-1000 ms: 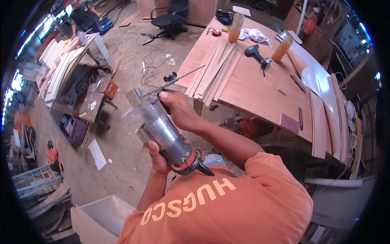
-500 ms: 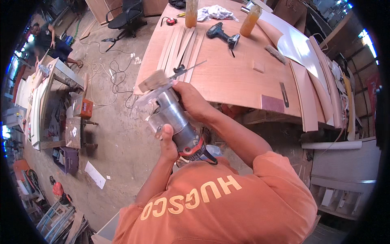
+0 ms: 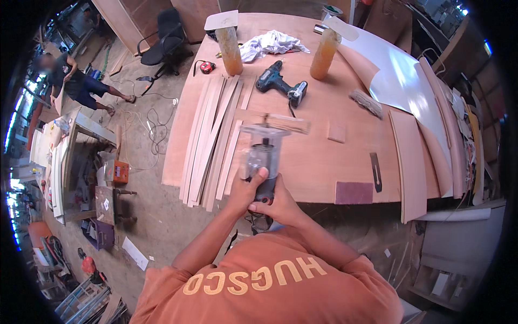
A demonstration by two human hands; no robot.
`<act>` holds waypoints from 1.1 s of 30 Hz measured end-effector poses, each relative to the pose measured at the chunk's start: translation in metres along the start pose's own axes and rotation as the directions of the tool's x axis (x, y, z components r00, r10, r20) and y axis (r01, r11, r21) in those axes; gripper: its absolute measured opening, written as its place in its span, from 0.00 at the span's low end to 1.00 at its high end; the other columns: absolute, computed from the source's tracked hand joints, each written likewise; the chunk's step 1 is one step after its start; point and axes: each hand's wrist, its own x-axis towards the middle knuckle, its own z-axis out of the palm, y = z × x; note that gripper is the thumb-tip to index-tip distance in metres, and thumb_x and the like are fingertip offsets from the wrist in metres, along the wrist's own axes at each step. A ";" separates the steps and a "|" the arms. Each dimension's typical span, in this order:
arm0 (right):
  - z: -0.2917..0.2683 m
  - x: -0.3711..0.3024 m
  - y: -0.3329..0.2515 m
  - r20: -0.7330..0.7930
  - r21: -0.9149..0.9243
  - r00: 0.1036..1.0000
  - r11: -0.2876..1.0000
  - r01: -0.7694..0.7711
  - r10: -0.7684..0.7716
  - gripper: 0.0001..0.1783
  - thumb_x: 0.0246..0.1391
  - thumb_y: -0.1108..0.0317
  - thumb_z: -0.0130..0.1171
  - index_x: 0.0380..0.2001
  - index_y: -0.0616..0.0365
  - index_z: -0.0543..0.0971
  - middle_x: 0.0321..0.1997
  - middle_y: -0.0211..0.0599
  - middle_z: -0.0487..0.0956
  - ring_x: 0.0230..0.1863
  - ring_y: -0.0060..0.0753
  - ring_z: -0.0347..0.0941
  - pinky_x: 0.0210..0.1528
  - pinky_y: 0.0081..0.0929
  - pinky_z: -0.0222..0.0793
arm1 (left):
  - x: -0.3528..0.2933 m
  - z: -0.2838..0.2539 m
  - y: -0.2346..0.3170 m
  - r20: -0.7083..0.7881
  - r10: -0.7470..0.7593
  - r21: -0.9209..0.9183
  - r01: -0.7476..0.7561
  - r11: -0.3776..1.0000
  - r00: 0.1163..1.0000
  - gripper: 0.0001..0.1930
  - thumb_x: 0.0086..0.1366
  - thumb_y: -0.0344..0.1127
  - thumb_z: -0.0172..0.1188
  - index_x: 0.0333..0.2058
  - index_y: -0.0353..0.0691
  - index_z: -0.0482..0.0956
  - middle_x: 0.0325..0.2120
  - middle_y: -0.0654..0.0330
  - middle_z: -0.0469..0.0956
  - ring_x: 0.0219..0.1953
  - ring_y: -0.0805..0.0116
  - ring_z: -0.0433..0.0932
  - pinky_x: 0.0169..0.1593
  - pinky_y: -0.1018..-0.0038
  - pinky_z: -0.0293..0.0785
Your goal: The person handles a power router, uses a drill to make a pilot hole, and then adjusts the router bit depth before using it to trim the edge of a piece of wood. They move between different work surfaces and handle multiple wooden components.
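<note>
1. Router [image 3: 263, 162] is being held over the near edge of the worktop [image 3: 310, 175], its base [image 3: 263, 131] pointing away from the fingers [image 3: 261, 173].
2. Its body is being grasped by the fingers of both left hand [image 3: 245, 194] and right hand [image 3: 281, 208].
3. Shifted off the base, the right hand is now being kept low on the body, leaving the base free of fingers.
4. Wooden strips [image 3: 209, 137] are being seen left of the fingers, a drill [image 3: 279, 85] beyond.
</note>
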 end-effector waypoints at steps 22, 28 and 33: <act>-0.047 0.098 0.088 -0.628 -0.256 0.772 0.910 -0.327 0.100 0.44 0.40 0.58 0.75 0.53 0.71 0.62 0.46 0.55 0.74 0.44 0.48 0.75 0.47 0.38 0.72 | 0.044 -0.029 -0.093 -0.100 -0.105 0.191 0.123 0.974 0.989 0.30 0.63 0.42 0.64 0.59 0.34 0.66 0.43 0.57 0.70 0.41 0.71 0.72 0.47 0.75 0.71; -0.076 0.103 0.124 -0.452 -0.665 0.882 0.710 -0.233 -0.134 0.38 0.42 0.53 0.71 0.47 0.73 0.67 0.45 0.61 0.73 0.44 0.57 0.72 0.49 0.44 0.69 | 0.068 -0.032 -0.111 -0.172 0.113 0.513 -0.009 0.858 0.979 0.27 0.61 0.41 0.65 0.55 0.33 0.70 0.41 0.53 0.72 0.40 0.64 0.74 0.47 0.69 0.73; -0.137 0.115 -0.016 -0.495 -0.679 0.783 0.730 -0.078 -0.377 0.18 0.51 0.58 0.65 0.30 0.62 0.73 0.29 0.46 0.74 0.32 0.48 0.75 0.35 0.42 0.69 | 0.094 -0.034 -0.133 -0.192 0.304 0.675 -0.099 0.731 0.933 0.17 0.61 0.41 0.64 0.44 0.34 0.76 0.34 0.52 0.76 0.36 0.57 0.75 0.43 0.64 0.72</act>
